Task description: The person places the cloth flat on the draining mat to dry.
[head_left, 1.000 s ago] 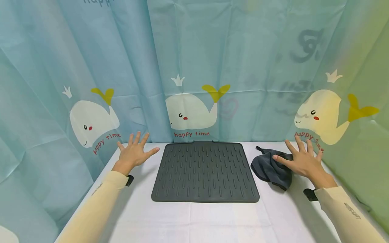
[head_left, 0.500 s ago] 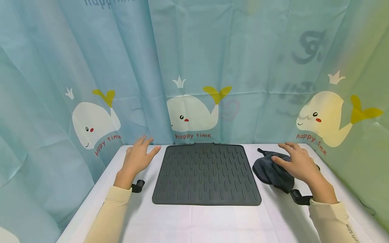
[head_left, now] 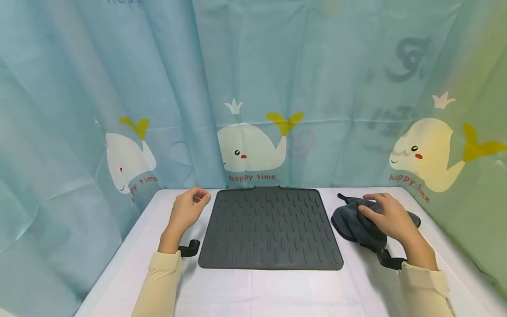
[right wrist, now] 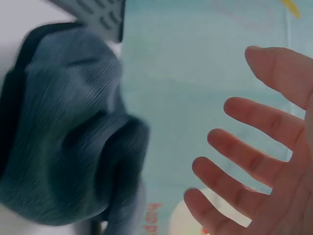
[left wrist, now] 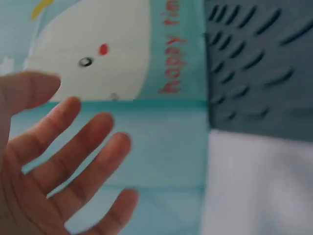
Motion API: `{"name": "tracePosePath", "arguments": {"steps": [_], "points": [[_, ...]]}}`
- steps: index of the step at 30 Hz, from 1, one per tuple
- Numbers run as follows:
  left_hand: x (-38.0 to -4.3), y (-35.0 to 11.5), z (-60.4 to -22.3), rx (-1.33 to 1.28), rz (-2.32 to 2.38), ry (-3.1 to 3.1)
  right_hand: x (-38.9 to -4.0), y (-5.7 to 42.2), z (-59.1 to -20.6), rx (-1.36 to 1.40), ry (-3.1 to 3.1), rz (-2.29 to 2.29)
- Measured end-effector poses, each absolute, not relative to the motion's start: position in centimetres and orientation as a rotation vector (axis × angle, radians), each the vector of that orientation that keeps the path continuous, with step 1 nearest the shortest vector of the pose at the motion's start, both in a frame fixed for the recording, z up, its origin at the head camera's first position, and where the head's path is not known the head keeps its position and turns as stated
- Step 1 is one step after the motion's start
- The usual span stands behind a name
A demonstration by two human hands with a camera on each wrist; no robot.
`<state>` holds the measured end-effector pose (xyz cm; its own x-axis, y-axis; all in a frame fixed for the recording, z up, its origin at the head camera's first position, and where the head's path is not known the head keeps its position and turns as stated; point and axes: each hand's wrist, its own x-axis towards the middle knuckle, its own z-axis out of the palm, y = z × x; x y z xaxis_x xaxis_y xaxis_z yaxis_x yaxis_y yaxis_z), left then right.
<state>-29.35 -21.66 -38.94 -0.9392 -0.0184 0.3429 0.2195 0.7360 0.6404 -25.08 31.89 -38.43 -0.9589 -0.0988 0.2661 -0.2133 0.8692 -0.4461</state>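
Observation:
A dark grey cloth with black edging and a small loop lies crumpled at the right of the table. Over it, in the head view, is my right hand; in the right wrist view a gap shows between its loosely bent fingers and the bunched cloth. A flat dark grey mat with raised ridges occupies the middle. My left hand hovers beside the mat's far left corner, and its relaxed, slightly bent fingers hold nothing.
White cloth covers the table. A blue-green curtain printed with whales stands right behind the mat and wraps round both sides. Each wrist carries a black camera mount, such as the left mount.
My spread fingers have relaxed and bent. The left hand has moved right and inward toward the mat; the right hand has turned and drawn slightly lower over the cloth. Cloth and mat stay put.

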Motion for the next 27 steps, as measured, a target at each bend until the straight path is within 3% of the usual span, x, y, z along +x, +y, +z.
{"name": "tracePosePath", "arguments": {"steps": [13, 27], "points": [[-30.8, -21.3, -42.2, 0.105, -1.013, -2.7, -25.6, 34.9, -40.4, 0.224, -3.02, 0.675], [-30.8, -21.4, -43.8, 0.121, -0.919, -3.01, -25.9, 35.5, -43.2, 0.143, -3.067, 0.825]]}}
